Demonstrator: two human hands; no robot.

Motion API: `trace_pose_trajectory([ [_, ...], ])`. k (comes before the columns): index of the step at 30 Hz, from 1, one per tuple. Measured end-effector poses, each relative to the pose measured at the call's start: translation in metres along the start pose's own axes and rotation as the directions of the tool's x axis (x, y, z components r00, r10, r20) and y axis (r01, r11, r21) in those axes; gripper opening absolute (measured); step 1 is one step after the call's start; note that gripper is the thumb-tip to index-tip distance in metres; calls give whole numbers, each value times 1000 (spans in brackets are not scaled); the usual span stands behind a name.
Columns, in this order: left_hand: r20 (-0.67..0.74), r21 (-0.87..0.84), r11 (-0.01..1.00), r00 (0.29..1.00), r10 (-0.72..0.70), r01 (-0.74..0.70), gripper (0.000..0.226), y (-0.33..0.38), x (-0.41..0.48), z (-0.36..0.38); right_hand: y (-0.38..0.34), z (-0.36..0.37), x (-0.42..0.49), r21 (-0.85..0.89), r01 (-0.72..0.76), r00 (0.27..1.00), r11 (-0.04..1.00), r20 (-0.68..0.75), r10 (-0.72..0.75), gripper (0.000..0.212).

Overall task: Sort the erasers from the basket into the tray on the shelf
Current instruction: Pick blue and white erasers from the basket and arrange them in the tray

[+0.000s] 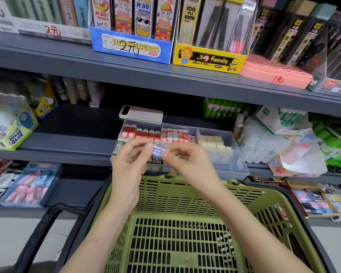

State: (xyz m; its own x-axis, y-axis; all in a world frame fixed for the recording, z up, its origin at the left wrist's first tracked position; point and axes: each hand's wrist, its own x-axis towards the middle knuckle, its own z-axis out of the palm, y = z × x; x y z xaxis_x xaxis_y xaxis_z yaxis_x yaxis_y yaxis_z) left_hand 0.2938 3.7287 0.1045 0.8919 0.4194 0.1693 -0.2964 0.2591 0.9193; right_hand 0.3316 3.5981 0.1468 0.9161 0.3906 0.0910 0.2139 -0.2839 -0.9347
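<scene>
- We see the left hand (129,161) and the right hand (188,161) raised side by side over the front edge of the clear tray (239,169).
- Both hands pinch one small eraser (157,150) in a blue-and-white wrapper: the fingertips of each hand close on one end, and the other fingers are loosely curled.
- The eraser is blurred, so we cannot read its print.
- The tray sits on the grey shelf (75,143) and is split into compartments.
- Red-sleeved erasers (140,133) stand in rows at the back left, cream erasers (215,143) fill the right side, and dark erasers marked 2B (155,159) show at the front, partly hidden by the hands.
- A phone (141,113) lies just behind the tray.
- The green basket (185,196) is below the hands, its far rim just beside the tray's front wall, and a black handle (47,223) hangs to its left.
- Small black-and-white pieces (225,242) show at the right of the basket floor; we cannot tell what they are.
</scene>
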Motion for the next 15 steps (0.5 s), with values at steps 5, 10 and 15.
trace_pose_trajectory([
  [5,5,-209,974,996,-93,92,18,-4,5,-6,17,-28,24,-7,-81,971,997,-228,77,12],
  [10,57,-331,938,994,-93,106,27,-6,7,-7,37,-19,47,-228,-170,968,959,-222,119,14],
  [15,23,-234,972,1000,-10,15,19,-4,7,-4,44,-12,53,-617,-108,986,779,-169,3,8],
])
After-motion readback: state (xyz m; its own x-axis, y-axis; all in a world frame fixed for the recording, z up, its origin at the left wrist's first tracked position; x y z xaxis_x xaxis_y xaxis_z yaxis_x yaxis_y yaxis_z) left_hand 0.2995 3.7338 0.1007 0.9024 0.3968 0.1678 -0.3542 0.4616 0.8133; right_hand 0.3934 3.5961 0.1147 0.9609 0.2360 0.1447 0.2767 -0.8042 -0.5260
